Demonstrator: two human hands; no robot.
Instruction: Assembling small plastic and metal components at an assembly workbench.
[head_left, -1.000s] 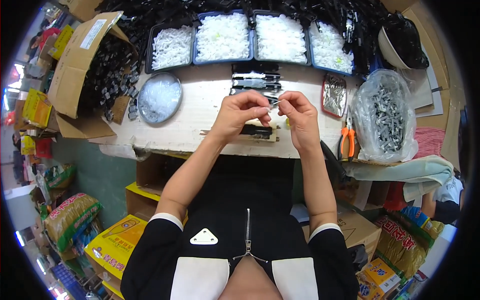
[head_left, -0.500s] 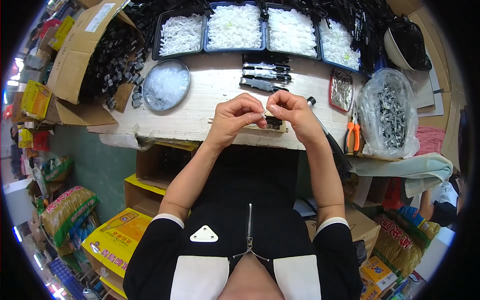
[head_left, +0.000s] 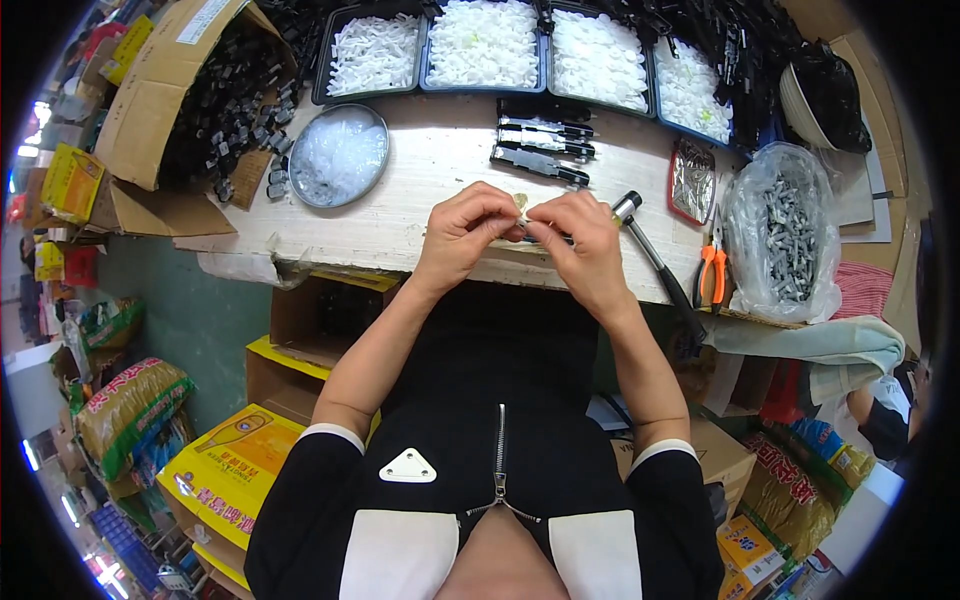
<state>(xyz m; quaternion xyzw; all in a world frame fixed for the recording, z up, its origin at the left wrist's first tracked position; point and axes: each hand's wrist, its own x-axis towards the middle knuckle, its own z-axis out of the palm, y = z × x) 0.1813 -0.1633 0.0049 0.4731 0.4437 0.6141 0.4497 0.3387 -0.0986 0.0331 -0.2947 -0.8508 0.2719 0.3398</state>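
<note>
Two-handed pinching: bringing the left hand and right hand almost fingertip to fingertip above the near side of the pale surface, probably for steadying one small piece from both sides. Left hand: pressing thumb to forefinger, leaving hardly any gap. Right hand: curling inward, gripping the opposite side of the piece just as narrowly; revealing too little for telling its shape. Below: exposing only part of a wooden block.

Right: showing a hammer beside the right hand, extending its black grip past the near edge, and orange-handled pliers farther out, pointing their handles nearward, presumably for easy reach.

Beyond: lining up black-and-silver strips side by side, apparently for saving room. Far side: containing white plastic pieces within four rimmed trays, presumably for preventing spilling. Left: gathering clear pieces in a round dish, likely for the same reason.
</note>
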